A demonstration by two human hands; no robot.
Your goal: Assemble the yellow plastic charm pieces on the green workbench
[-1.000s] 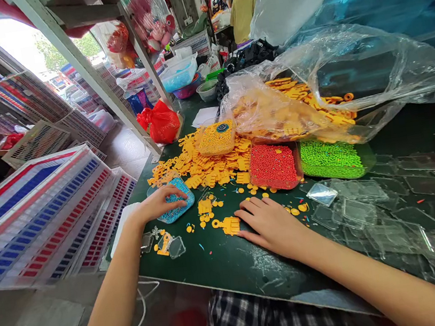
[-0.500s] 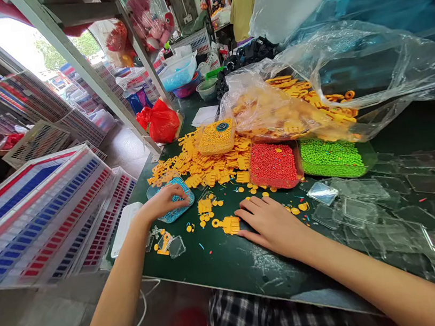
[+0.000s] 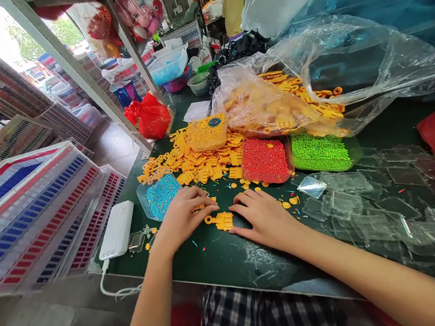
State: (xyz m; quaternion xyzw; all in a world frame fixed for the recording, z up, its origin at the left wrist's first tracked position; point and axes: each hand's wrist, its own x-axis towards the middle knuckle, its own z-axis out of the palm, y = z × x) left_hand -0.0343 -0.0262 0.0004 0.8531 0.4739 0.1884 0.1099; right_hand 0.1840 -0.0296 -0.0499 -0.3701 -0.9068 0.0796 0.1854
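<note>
A flat yellow plastic piece [image 3: 223, 220] with a ring at one end lies on the dark green table. My right hand [image 3: 263, 215] rests at its right edge, thumb and fingertips steadying it from both sides. Just above and left of the ring is my left hand [image 3: 184, 213], its fingers drawn together in a pinch; anything between the tips is too small to make out. Behind the left wrist stands a clear tray of blue beads [image 3: 163, 195]. Red beads [image 3: 264, 160] and green beads [image 3: 319, 151] fill two more trays farther back.
Loose yellow pieces [image 3: 205, 165] are heaped behind, with a tray of yellow beads [image 3: 207, 133] on top. A plastic bag [image 3: 274, 106] holds more. Clear plastic covers [image 3: 353, 208] spread across the right. A white power bank [image 3: 117, 230] with a cable lies at the left edge.
My left hand has moved from the blue bead tray rightward and nearer, to beside the yellow piece. My right hand still holds the piece. The whole view has shifted slightly.
</note>
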